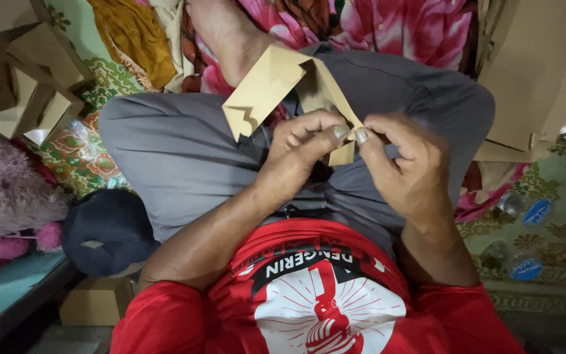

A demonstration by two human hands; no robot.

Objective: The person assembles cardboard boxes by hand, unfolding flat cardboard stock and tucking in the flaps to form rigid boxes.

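- Item: folded brown paper piece (pixel 266 88), tan kraft colour, partly shaped like an open bag or envelope, with a notched cut edge at its lower left corner.
- Location: held up in the air over the lap of a seated person in grey trousers (pixel 178 157), just in front of both hands; it rests on no surface.
- Left hand (pixel 299 154): fingers curled, thumb pressed down onto a narrow folded strip of the paper, pinching it near the thumbnail.
- Right hand (pixel 404 164): thumb and forefinger pinched on the same strip, the tip touching the left thumb's; remaining fingers curled loosely behind.
- Handling, judged: very light; thin and bendable yet stiff enough to hold a crease and stand out unsupported from the grip. The surface looks dry and matt, so unlikely to slip. It would tear at the notched edge or crumple under a hard squeeze.
- Where to take hold, judged: on the doubled folds and seams, as now, where the layers are strongest; avoid the single-ply free flap and the cut corner.
- Nearby: similar brown paper bags (pixel 18 92) piled at the left; flat cardboard sheets (pixel 538 72) at the right; plastic bottles (pixel 525 213) lying on the patterned floor mat (pixel 558 177); a dark cushion (pixel 106 229) beside the left knee.
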